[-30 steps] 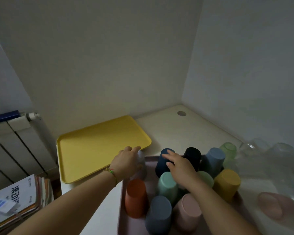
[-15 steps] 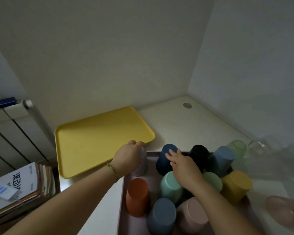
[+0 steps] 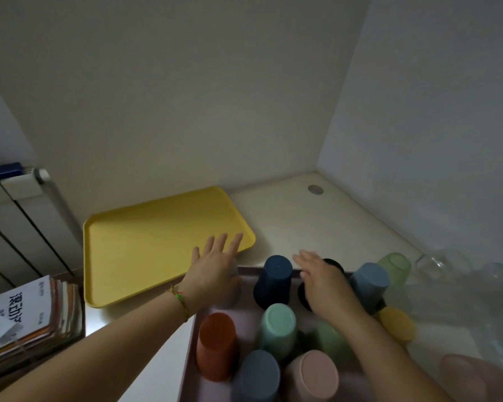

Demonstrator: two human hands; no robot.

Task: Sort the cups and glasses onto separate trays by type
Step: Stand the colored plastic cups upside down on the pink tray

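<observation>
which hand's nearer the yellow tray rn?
Left. The left hand has straight fingers over the near edge of the yellow tray; the right hand is off to its right, above the black cup.

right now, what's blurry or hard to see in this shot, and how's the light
Head view: dim, even light, with no glare or hard shadows; the right hand is smeared by motion towards its fingertips; the clear glasses at the right edge blur together and cannot be counted; the yellow tray looks fairly sharp.

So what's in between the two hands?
A dark blue cup, upside down, stands between the left hand and the right hand, in the head view.
</observation>
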